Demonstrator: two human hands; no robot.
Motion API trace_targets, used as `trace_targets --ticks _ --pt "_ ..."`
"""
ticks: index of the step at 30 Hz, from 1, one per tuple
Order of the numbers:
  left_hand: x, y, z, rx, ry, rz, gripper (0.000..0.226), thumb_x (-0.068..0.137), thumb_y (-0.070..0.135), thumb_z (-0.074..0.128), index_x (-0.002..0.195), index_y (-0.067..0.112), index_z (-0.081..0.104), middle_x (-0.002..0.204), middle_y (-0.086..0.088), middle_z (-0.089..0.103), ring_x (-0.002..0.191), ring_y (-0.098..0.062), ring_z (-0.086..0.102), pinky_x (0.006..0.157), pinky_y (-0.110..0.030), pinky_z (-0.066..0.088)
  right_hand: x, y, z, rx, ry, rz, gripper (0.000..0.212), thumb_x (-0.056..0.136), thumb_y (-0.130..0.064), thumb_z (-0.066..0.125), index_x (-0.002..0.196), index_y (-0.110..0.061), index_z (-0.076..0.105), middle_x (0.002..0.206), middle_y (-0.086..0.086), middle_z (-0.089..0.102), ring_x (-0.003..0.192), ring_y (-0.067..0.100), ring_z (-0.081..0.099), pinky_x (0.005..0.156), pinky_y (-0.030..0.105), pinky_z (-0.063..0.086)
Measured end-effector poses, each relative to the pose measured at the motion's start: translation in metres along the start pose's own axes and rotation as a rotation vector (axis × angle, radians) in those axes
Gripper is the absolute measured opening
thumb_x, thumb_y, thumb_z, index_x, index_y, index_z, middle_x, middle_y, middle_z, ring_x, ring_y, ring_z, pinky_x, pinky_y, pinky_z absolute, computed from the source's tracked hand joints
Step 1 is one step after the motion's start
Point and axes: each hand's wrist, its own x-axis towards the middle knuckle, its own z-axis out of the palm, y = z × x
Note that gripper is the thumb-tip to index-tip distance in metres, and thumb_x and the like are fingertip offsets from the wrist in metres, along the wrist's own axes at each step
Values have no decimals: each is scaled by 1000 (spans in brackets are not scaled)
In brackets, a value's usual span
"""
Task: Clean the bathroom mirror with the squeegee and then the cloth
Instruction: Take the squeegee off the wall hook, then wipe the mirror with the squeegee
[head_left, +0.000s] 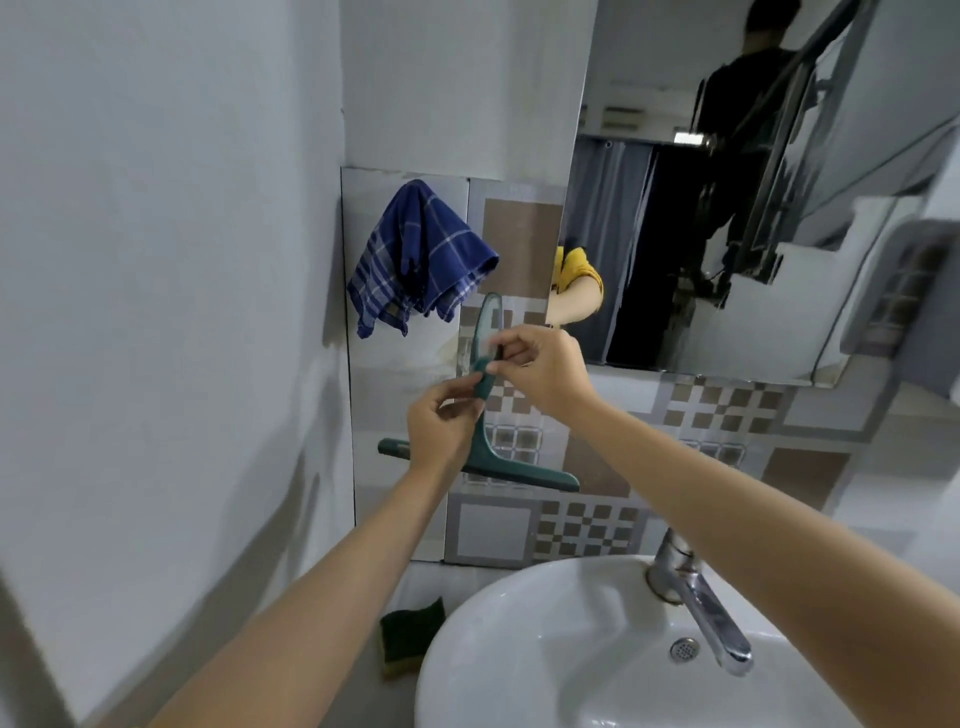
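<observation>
Holding the green squeegee upright against the tiled wall, left of the mirror: left hand fingers pinch the handle, right hand fingers pinch near its hanging loop. Risk: both grips are light, so it may slip into the sink. Blue cloth hangs far left.

White walls, patterned tiles, white sink

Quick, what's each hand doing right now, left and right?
Left hand: closed on the green squeegee, gripping its handle.
Right hand: fingers pinched at the top of the squeegee handle.
</observation>
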Motion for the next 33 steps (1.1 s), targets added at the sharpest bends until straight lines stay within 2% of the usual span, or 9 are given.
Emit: trace_targets --ticks 3,5,7,12,16,20,24,29,33 --pt "-3 22 9 -14 -50 -3 22 81 -6 64 90 13 70 90 2 70 80 -10 68 78 -23 56 -7 -10 -31 -165 14 -164 28 77 -16 80 102 -8 72 82 6 73 68 10 64 67 13 53" --pt "-5 35 14 -10 -96 20 21 80 -7 64 86 12 70 86 2 70 77 -6 68 78 -21 56 -12 -15 -56 -364 35 -284 30 77 -26 80 101 -10 72 87 5 71 76 20 65 61 30 53" --pt "-7 51 21 26 -151 79 24 79 -9 65 80 14 71 82 3 70 73 -2 67 75 -16 54 -12 -16 -83 -585 111 -440 36 74 -39 79 99 -14 73 92 7 65 83 26 59 63 34 49" --pt "-1 88 43 113 -279 153 31 77 -12 65 72 18 71 71 10 72 70 -5 69 72 -15 53 -3 -20 -148 -901 90 -704 50 79 -61 55 107 -22 66 124 6 59 119 27 43 105 58 31" --pt "1 119 67 162 -394 225 32 78 -13 63 71 17 71 67 15 72 72 -5 69 72 -14 52 3 -31 -194 -911 -151 -783 47 84 -53 56 119 -22 55 113 3 66 109 27 59 104 45 36" --pt "5 149 90 203 -488 316 28 77 -12 65 76 15 72 75 9 73 77 -10 70 75 -18 54 4 -34 -228 -863 -240 -743 42 86 -43 61 125 -26 56 94 1 64 83 21 60 72 28 41" --pt "11 172 115 297 -540 439 17 78 -4 68 86 10 72 90 -5 72 84 -15 70 80 -24 56 4 -28 -255 -797 -134 -717 32 85 -46 60 115 -36 61 86 -9 49 66 14 49 46 23 40" --pt "29 186 138 603 -344 833 23 82 14 67 105 9 67 105 -6 66 89 -18 64 84 -28 54 14 -27 -290 -749 71 -626 27 78 -36 75 104 -32 72 78 -18 42 48 -4 33 44 16 20" --pt "55 191 146 678 -156 908 33 80 10 68 111 11 61 110 -8 59 98 -18 56 85 -12 41 43 -34 -327 -801 192 -520 26 80 -40 71 106 -38 72 74 -6 53 52 12 46 46 19 26"
